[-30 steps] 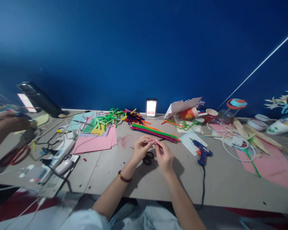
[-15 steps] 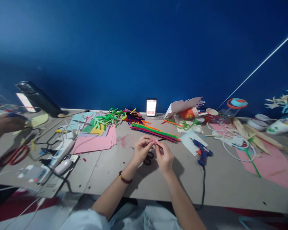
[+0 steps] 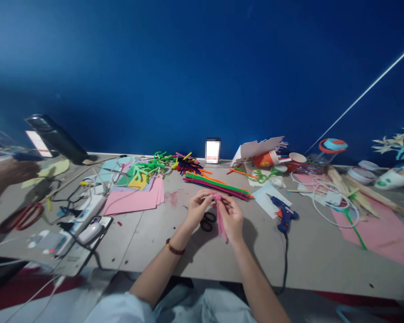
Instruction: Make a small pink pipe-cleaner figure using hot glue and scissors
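Note:
Between my two hands is a pink pipe-cleaner piece point(image 3: 221, 222), with a small bunched top at the fingertips and strands hanging down toward me. My left hand point(image 3: 198, 210) pinches it from the left, and a beaded bracelet is on that wrist. From the right, the fingers of my right hand point(image 3: 230, 217) close on the same piece. Black-handled scissors point(image 3: 208, 221) lie on the table just below and behind my left fingers. Beyond my hands lies a bundle of green, purple and orange pipe cleaners point(image 3: 217, 186).
A blue glue gun point(image 3: 285, 214) rests right of my hands, its cord running off the front edge. Pink paper sheets point(image 3: 131, 202), a power strip point(image 3: 84, 220) and red-handled scissors point(image 3: 22, 218) are on the left. Another person's hand point(image 3: 16, 172) is at far left. A phone point(image 3: 212, 151) stands at the back.
The pink piece has turned in my fingers, so its strands now show hanging downward. My hands have stayed in nearly the same place. The other person's hand has shifted slightly.

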`<action>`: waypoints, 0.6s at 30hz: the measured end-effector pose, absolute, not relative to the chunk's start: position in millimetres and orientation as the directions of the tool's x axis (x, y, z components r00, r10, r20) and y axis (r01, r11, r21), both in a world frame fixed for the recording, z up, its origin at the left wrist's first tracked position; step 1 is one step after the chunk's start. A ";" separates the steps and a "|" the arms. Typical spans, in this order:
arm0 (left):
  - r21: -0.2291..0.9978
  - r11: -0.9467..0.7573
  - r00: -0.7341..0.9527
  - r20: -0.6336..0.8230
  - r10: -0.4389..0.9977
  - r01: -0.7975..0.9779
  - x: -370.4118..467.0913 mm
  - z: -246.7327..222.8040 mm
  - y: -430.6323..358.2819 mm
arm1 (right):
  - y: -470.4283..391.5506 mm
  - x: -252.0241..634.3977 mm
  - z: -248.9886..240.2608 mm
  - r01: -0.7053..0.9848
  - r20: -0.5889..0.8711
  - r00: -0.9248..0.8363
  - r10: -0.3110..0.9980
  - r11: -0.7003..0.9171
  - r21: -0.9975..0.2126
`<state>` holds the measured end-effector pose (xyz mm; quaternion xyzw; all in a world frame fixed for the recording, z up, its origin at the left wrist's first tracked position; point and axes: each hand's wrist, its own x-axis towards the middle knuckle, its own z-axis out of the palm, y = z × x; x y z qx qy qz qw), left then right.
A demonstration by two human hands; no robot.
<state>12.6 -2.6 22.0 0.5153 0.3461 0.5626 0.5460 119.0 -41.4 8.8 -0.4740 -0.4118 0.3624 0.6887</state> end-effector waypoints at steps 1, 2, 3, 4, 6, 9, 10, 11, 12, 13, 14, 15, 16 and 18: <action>0.954 -0.144 0.118 0.180 0.977 -0.265 12.9 22.2 -2.2 | -41.3 119.1 10.0 -0.116 0.213 0.395 0.894 0.279 -0.953; 0.955 -0.116 0.110 0.151 0.982 -0.274 13.2 21.9 -1.7 | -41.3 119.2 10.9 -0.119 0.208 0.390 0.897 0.273 -0.955; 0.954 -0.086 0.100 0.119 0.988 -0.286 13.5 21.4 -1.2 | -41.2 119.3 11.5 -0.119 0.207 0.384 0.900 0.270 -0.955; 0.952 -0.057 0.093 0.089 0.992 -0.300 13.8 20.7 -0.6 | -41.1 119.3 11.8 -0.119 0.207 0.381 0.901 0.270 -0.956; 0.946 -0.016 0.089 0.047 0.995 -0.324 14.1 18.5 0.3 | -40.8 119.1 11.4 -0.124 0.208 0.378 0.902 0.272 -0.954; 0.940 0.005 0.116 0.037 0.993 -0.342 14.0 15.0 1.2 | -40.6 118.3 8.5 -0.140 0.226 0.372 0.900 0.295 -0.945; 0.938 0.003 0.127 0.043 0.991 -0.346 13.9 14.2 1.3 | -40.7 118.0 7.0 -0.136 0.238 0.372 0.897 0.306 -0.942; 0.937 -0.004 0.136 0.054 0.989 -0.348 13.8 13.8 1.2 | -40.8 117.8 5.5 -0.124 0.252 0.373 0.893 0.317 -0.940; 0.936 -0.012 0.143 0.067 0.987 -0.353 13.8 13.6 1.1 | -40.9 117.7 3.7 -0.100 0.271 0.375 0.886 0.329 -0.939; 0.934 -0.019 0.149 0.078 0.986 -0.358 13.9 13.8 1.0 | -41.0 117.7 1.9 -0.067 0.292 0.378 0.879 0.341 -0.938; 0.931 -0.024 0.152 0.085 0.985 -0.363 14.1 14.2 0.8 | -41.1 117.9 -0.1 -0.029 0.315 0.378 0.871 0.351 -0.936; 0.930 -0.026 0.155 0.089 0.984 -0.366 14.3 14.7 0.5 | -41.2 118.1 -2.2 0.011 0.339 0.376 0.862 0.362 -0.932; 0.930 -0.026 0.158 0.090 0.983 -0.367 14.6 15.2 0.4 | -41.2 118.5 -4.2 0.053 0.363 0.374 0.853 0.371 -0.927; 0.931 -0.022 0.159 0.086 0.983 -0.364 15.2 16.1 0.1 | -41.3 119.3 -8.1 0.137 0.411 0.374 0.831 0.389 -0.911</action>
